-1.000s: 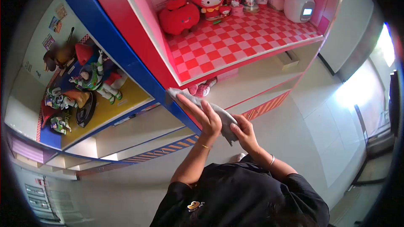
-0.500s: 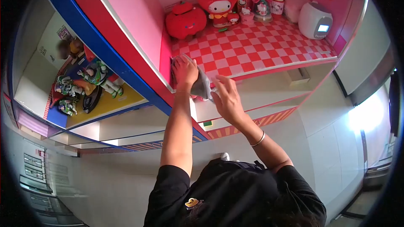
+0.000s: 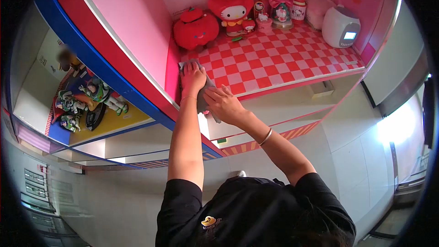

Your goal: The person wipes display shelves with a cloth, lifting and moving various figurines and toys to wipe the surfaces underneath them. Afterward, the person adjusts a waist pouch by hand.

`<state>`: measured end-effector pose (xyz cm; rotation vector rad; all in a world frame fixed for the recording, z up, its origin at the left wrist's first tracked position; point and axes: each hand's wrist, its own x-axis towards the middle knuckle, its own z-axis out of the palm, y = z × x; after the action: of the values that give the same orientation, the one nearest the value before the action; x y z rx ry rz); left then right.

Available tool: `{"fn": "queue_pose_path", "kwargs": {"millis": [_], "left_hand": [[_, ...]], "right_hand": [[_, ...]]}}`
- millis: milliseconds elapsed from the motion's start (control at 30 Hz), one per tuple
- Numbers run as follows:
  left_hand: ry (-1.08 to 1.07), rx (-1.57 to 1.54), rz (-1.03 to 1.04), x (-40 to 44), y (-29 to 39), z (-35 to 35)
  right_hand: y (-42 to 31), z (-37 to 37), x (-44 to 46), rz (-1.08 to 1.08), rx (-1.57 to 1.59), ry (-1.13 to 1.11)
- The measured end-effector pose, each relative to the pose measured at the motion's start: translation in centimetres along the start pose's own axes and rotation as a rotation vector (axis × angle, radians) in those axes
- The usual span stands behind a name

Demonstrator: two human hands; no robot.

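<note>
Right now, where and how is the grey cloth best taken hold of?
I'd pinch the grey cloth by its lower end, from in front and below: that narrow tip sticks out past the checkered shelf, while the left hand and right hand cover parts higher up.

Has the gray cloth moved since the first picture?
Yes, inward. The cloth was held outside the front left corner of the checkered shelf; now it lies over that corner, under the left hand.

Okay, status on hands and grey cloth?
Left hand flat on grey cloth, left corner of red checkered shelf. Right hand at cloth's edge. Round red plush toy behind, untouched.
</note>
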<state>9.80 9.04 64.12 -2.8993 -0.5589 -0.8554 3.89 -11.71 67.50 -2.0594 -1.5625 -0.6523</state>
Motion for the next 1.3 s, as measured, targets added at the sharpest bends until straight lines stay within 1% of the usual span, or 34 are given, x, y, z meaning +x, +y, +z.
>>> {"fn": "queue_pose_path", "kwargs": {"millis": [133,233,333,500,667,800,833,967,1000,1033,1067,1133,1167,1300], "left_hand": [[0.119,0.049,0.049,-0.2,0.4,0.6],[0.106,0.013,0.09,0.4,2.0,0.5],[0.082,-0.034,0.135,0.7,4.5,0.9],[0.149,-0.067,0.218,2.2,9.7,1.7],[0.115,-0.138,0.249,3.5,14.7,1.4],[0.042,-0.226,0.323,4.2,17.1,1.1],[0.041,-0.232,0.334,4.5,17.3,1.2],[-0.196,-0.805,0.084,5.8,17.6,2.1],[-0.115,-1.231,0.051,7.4,17.2,6.0],[-0.018,-1.651,0.008,8.7,16.5,10.0],[-0.016,-1.651,0.002,8.6,15.7,9.7],[0.335,-1.46,-0.172,8.5,14.3,8.3],[0.342,-1.461,-0.169,8.3,14.1,7.0],[0.218,-1.45,-0.217,6.8,14.3,1.0]], "right_hand": [[0.3,0.0,-0.9,0.004,-0.119,0.112],[0.6,-1.1,-1.2,0.037,-0.12,0.141],[1.5,-1.9,-2.0,0.08,-0.125,0.158],[3.9,-2.8,-3.7,0.2,-0.137,0.242],[5.9,-4.7,-4.8,0.287,-0.165,0.274],[6.8,-6.9,-4.4,0.461,-0.22,-0.1],[7.2,-7.1,-4.0,0.471,-0.226,-0.098],[8.9,-7.2,-1.9,0.36,-0.292,0.028],[9.5,-6.7,-1.4,0.364,-0.294,0.022],[10.1,-5.9,-0.8,0.3,-0.263,0.094],[10.9,-4.8,-0.2,0.233,-0.229,0.169],[12.2,-3.4,0.7,0.09,-0.166,0.328],[12.8,-3.0,0.7,0.084,-0.169,0.332],[15.5,-1.6,0.3,-0.086,-0.506,0.193]]}}
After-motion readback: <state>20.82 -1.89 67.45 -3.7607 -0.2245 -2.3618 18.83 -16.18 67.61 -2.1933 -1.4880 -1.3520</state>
